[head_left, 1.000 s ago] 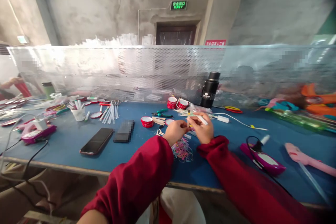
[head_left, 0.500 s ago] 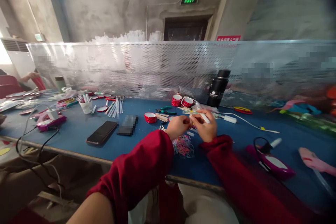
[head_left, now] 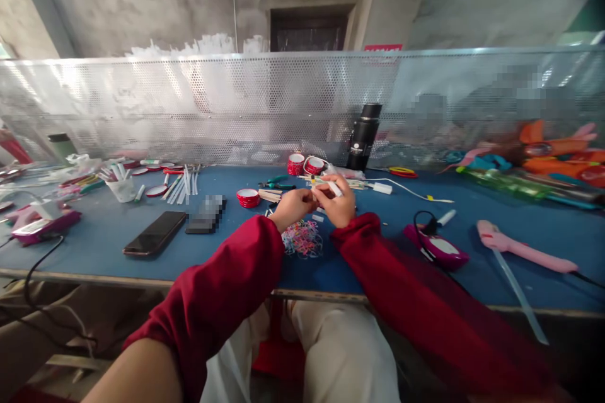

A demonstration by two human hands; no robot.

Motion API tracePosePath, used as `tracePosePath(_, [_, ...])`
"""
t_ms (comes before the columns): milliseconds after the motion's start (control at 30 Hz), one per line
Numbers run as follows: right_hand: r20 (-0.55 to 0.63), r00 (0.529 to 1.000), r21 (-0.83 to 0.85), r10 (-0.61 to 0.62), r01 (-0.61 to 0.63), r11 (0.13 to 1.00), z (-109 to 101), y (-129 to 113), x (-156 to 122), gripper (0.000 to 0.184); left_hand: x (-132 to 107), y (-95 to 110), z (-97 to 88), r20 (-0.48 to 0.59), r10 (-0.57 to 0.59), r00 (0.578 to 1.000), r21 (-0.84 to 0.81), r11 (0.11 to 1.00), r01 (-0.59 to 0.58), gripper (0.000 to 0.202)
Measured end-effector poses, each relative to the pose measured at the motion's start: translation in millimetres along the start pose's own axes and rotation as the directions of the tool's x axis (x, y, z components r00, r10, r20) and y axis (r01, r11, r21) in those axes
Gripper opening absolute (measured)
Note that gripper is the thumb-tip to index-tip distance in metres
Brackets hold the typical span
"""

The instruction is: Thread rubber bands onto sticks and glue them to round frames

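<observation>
My left hand (head_left: 292, 206) and my right hand (head_left: 338, 204) meet over the blue table (head_left: 359, 264), fingertips together. My right hand holds a short white tube (head_left: 333, 187) that sticks up past the fingers. My left hand pinches something small at the tube; what it is I cannot tell. Just below the hands lies a heap of thin coloured rubber bands (head_left: 302, 240). Both arms wear dark red sleeves.
A black phone (head_left: 154, 233) and a second dark flat item (head_left: 205, 214) lie to the left. Red tape rolls (head_left: 248, 197), green pliers (head_left: 276, 184) and a black flask (head_left: 363, 136) stand behind the hands. A purple glue gun (head_left: 437, 247) lies at the right, another (head_left: 40, 224) at far left. A perforated metal screen (head_left: 265, 107) backs the table.
The view has dropped and shifted, so my lap now shows. My hands stay joined on the white tube at the same spot on the table.
</observation>
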State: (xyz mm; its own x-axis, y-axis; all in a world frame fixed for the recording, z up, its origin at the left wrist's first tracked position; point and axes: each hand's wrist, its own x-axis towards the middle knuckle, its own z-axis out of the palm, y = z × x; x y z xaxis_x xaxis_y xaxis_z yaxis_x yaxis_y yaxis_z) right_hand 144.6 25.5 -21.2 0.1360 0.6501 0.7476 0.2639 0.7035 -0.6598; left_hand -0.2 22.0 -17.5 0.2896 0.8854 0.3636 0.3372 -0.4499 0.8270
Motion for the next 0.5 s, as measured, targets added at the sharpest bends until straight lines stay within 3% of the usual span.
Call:
tracePosePath(267, [0.030,0.999,0.012,0.013,-0.013,1.000,2.1,6.1,-0.4,0.032,-2.4,-0.4,-2.8,0.039,-0.039,0.998,-0.066,0.997,0.042,0.017])
tracePosePath(500, [0.037,0.996,0.038,0.075,-0.077,0.996,1.2,5.1,1.0,0.036,-4.6,6.9,0.0,0.108,-0.140,0.984,-0.310,0.936,0.167,0.018])
